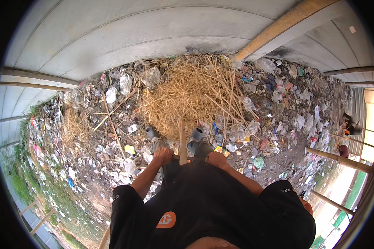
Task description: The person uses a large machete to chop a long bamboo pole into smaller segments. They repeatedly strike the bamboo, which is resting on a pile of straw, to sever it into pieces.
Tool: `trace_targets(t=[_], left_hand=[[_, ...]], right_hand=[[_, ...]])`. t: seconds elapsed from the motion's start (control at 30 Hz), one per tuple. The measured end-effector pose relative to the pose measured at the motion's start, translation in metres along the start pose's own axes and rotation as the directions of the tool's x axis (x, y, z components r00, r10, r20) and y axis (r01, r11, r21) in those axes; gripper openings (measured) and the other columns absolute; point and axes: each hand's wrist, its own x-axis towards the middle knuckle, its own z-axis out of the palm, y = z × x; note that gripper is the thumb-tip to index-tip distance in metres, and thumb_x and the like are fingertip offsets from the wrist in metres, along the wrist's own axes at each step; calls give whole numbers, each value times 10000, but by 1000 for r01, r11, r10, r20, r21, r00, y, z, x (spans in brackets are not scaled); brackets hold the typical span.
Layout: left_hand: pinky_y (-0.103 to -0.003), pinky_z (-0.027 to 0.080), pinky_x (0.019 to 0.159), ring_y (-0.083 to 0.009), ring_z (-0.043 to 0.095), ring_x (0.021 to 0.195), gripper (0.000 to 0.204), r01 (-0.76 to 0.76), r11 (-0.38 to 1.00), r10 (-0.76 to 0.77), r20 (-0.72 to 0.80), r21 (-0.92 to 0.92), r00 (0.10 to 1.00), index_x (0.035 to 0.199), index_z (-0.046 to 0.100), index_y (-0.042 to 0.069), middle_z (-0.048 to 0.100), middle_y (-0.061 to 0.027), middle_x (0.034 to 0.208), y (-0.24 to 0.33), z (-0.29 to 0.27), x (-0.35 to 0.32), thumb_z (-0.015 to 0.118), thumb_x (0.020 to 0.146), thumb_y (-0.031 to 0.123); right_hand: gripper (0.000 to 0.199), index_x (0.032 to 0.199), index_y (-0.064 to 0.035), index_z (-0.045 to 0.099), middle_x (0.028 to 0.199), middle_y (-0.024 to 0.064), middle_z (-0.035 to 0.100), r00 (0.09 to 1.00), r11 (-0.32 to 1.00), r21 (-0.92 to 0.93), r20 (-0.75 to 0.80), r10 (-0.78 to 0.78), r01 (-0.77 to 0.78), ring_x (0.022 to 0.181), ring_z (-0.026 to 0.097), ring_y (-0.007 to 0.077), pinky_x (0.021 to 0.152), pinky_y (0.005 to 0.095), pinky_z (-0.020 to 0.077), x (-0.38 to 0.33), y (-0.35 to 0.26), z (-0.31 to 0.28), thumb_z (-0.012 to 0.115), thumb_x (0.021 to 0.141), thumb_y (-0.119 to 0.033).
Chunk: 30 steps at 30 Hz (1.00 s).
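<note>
From where I stand, the wooden shaft (183, 139) is right in front of the person, between the two pieces of grey footwear (196, 134), its far end meeting the near edge of a loose heap of straw (174, 97); whether anything is fixed to that end I can't tell. A thin dark crossbar (192, 158) passes at the shaft's near end, close against the black shirt (212, 199). The left hand (163, 155) is curled into a fist at the bar's left end and seems to grip it; the right hand (217, 159) is at the right end, knuckles up, but its fingers are too hidden for me to say how tightly they're closed. I'd judge the shaft stiff and fairly weighty, not fragile, best held by the bar with hands well apart to keep it from twisting. The straw looks light, dry and springy, likely to slip out in wisps unless gathered by the armful. Litter (274, 151) lies left and right of it, and pale wall panels (153, 37) stand beyond.
</note>
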Motion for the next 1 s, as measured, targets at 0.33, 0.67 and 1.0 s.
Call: trace_targets(t=[0.33,0.67,1.0], left_hand=[[-453,539,849,-317,711,921,266,114,988,-107,67,-104,992,797,749,120,735,-158,936,-2,18,29,515,869,221],[-463,533,958,-357,664,1113,337,225,953,-144,350,-201,925,1103,763,155,711,-187,1123,20,-58,51,520,914,295],[-489,523,972,-349,652,1147,366,313,947,-253,425,-76,869,1085,758,120,686,-195,1198,-30,-27,63,525,911,343]], right_hand=[[326,948,-103,771,941,179,737,986,995,-101,166,21,-5,911,715,374,808,490,575,47,17,5,639,800,-362],[383,989,-126,778,1014,178,732,975,997,-63,216,47,-34,1004,697,346,877,470,561,61,31,-26,725,726,-399],[320,924,-80,770,952,176,743,982,998,-50,190,-19,29,916,720,365,821,476,580,85,2,-29,645,782,-338]])
